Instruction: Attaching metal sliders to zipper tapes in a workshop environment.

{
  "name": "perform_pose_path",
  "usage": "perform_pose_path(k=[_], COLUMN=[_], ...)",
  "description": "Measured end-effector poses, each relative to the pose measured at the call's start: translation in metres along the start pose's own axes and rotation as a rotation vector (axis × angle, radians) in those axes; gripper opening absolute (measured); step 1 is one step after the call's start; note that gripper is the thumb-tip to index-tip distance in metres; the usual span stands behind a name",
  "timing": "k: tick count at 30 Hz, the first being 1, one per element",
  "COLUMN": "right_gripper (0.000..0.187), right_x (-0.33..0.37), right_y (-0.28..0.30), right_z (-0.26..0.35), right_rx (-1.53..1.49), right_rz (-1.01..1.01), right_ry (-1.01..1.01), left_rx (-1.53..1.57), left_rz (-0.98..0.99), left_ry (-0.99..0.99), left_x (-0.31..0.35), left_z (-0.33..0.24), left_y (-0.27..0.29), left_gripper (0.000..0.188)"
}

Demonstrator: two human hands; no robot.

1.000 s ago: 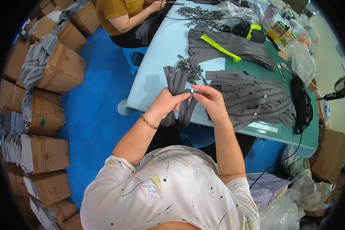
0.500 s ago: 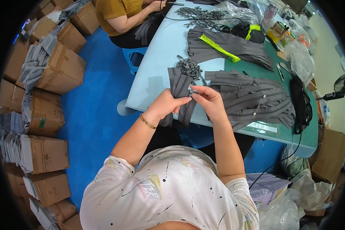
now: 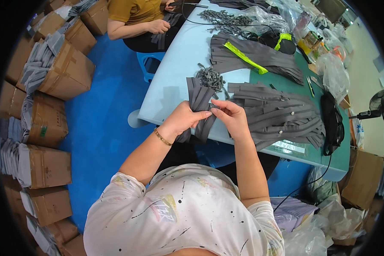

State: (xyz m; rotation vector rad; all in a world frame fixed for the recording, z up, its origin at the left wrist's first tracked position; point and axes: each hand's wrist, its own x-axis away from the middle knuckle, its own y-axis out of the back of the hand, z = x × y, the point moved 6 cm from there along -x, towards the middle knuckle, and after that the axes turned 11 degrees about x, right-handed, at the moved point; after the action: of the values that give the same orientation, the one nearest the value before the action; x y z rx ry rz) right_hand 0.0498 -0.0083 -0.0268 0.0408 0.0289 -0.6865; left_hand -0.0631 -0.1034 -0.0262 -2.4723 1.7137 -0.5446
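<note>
Grey zipper strips (image 3: 199,94) hang bunched over the table's near edge, and my left hand (image 3: 186,118) is closed around them with the thumb pointing right. My right hand (image 3: 231,118) pinches at the same strips just beyond the left thumb tip; whatever small part is between its fingertips is too small to make out. Just past my hands lies a heap of small dark grey zipper pulls (image 3: 210,78). To the right of my right hand, a wide spread of grey zippers (image 3: 281,114) covers the table, with a few small shiny spots on them.
Another zipper bundle (image 3: 260,59) with a neon yellow strip (image 3: 245,57) lies farther back. Small snips (image 3: 310,86) and a black pouch (image 3: 331,123) are at the right. A co-worker's hand (image 3: 159,26) is at the far left edge. Stacked cardboard boxes (image 3: 68,70) line the left.
My hands stay at the strips, with only slight finger movement. The co-worker's hand has come down toward the lap. The whole view has shifted slightly.
</note>
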Motion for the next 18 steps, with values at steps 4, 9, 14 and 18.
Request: perform_pose_path(k=[4, 9, 14, 18], right_gripper=[0.025, 0.023, 0.020, 0.017], right_x=[0.0007, 0.0004, 0.0015, 0.0014], right_y=[0.0001, 0.0019, 0.0013, 0.0005], right_z=[0.0036, 0.0021, 0.0015, 0.0024], right_rx=[0.009, 0.024, 0.095, -0.027], right_rz=[-0.006, 0.002, 0.018, -0.002], right_ry=[0.007, 0.039, 0.071, 0.021], left_rx=[-0.040, -0.047, -0.064, -0.076], left_rz=[0.008, 0.004, -0.020, -0.033], left_ry=[-0.004, -0.023, -0.031, -0.027], left_x=[0.0004, 0.0007, 0.0048, 0.0058], left_z=[-0.0017, 0.0005, -0.0018, -0.0040], left_y=[-0.0010, -0.0003, -0.0031, -0.0060], left_gripper=[0.015, 0.015, 0.016, 0.016])
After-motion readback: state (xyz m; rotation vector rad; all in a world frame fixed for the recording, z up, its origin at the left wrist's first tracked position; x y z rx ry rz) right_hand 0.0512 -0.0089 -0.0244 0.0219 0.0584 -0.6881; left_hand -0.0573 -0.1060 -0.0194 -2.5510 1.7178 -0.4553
